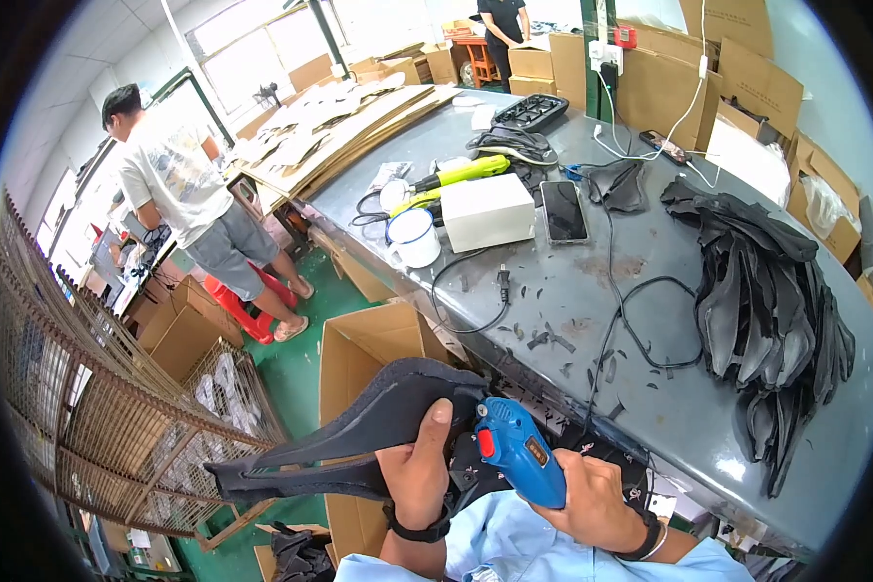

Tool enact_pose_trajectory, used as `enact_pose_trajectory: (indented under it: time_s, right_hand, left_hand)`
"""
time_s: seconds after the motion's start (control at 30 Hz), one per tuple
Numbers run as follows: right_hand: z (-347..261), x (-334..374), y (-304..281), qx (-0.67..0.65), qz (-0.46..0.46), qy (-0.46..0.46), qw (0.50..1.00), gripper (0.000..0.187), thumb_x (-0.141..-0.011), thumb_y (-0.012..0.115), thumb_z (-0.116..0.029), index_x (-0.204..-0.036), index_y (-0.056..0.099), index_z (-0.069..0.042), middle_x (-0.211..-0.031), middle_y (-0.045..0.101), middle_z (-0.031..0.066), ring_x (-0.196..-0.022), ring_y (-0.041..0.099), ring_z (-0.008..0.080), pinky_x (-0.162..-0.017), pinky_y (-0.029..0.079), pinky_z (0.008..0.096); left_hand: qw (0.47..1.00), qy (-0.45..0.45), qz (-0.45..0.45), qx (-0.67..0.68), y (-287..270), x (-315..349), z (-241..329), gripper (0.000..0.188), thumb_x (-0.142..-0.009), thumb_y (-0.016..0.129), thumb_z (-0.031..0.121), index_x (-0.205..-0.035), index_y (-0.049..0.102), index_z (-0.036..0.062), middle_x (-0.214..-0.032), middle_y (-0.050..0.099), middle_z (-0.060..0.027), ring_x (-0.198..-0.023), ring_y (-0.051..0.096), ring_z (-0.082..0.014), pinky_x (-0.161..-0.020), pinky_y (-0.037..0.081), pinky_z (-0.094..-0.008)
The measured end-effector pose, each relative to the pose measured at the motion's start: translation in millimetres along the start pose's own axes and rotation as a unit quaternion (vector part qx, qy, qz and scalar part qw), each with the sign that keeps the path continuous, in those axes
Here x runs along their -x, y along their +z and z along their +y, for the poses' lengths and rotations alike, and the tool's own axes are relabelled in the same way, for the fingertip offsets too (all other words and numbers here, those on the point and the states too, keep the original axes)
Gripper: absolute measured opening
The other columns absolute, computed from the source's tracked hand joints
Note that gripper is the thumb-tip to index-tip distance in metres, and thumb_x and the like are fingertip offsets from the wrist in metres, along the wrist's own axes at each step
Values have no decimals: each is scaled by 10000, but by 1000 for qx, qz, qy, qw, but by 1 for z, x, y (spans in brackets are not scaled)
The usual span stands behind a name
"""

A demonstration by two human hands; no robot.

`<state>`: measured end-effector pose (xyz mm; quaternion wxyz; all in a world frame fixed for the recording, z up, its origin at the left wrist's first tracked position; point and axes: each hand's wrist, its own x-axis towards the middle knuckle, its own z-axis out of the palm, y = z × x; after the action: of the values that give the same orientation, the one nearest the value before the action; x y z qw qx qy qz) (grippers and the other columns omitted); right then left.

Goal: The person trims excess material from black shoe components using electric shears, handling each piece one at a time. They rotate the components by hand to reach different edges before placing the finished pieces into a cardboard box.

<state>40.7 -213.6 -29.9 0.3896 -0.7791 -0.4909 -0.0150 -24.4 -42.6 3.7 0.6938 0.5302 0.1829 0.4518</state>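
My left hand (pixel 419 470) grips a black padded fabric piece (pixel 359 417), curved and forked at its far left end, with the thumb on top. The piece is held in the air in front of the table's near edge. In my right hand (pixel 597 500) is a blue handheld power tool (pixel 524 451) with a red button on its side, fingers wrapped round its body. The tool's head lies right by the right end of the padded piece; its working tip is hidden, so I cannot tell whether it touches.
A grey table (pixel 553 291) bears a pile of black padded pieces (pixel 761 281), a white box (pixel 488 211), a phone (pixel 565 211), a white mug (pixel 413 238), cords and dark scraps. Below stands an open carton (pixel 369 335); a wire rack (pixel 116 388) is left. Another person (pixel 184 184) stands beyond.
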Motion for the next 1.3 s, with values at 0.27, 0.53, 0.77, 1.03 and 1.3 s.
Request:
enact_pose_trajectory:
  time_s: [0.27, 0.53, 0.77, 1.03, 1.3]
  right_hand:
    - [16, 6, -3, -30, -48, 5, 998, 522, -668, 818, -234, -997, 517, 37, -709, 640, 137, -587, 656, 272, -537, 513, 337]
    - [15, 2, -6, -71, -56, 10, 996, 563, -673, 827, -282, -1009, 502, 32, -749, 640, 147, -581, 657, 272, -540, 519, 333]
    - [12, 0, -10, -92, -64, 15, 994, 574, -676, 826, -293, -1008, 496, 40, -759, 635, 152, -587, 659, 273, -540, 519, 334]
    - [12, 5, -11, -63, -56, 14, 996, 538, -657, 789, -156, -1072, 492, 14, -703, 630, 152, -600, 642, 300, -539, 500, 378]
    - [12, 8, -10, -41, -56, -12, 998, 563, -608, 797, -132, -1057, 492, 18, -730, 625, 122, -588, 617, 320, -554, 480, 362]
  left_hand:
    - [998, 44, 18, 36, -1, -5, 11, 338, -842, 587, 91, -1148, 499, -21, -1061, 569, -102, -1018, 553, -196, -926, 427, -327]
    - [998, 8, 26, 57, 7, -1, 0, 285, -824, 589, 16, -1095, 510, -27, -1056, 582, -108, -960, 567, -167, -887, 441, -291]
    - [998, -28, 20, 53, 10, -1, 2, 306, -785, 584, 69, -1056, 509, -53, -1006, 599, -187, -972, 610, -288, -902, 466, -370]
    - [988, -116, -105, 4, 0, -10, 14, 236, -809, 527, -42, -1038, 484, -8, -1093, 590, -162, -1035, 582, -216, -921, 432, -306]
    - [951, -135, -227, -164, -15, -30, 28, 308, -796, 538, -72, -1098, 496, -25, -994, 577, -67, -921, 540, -105, -846, 422, -234]
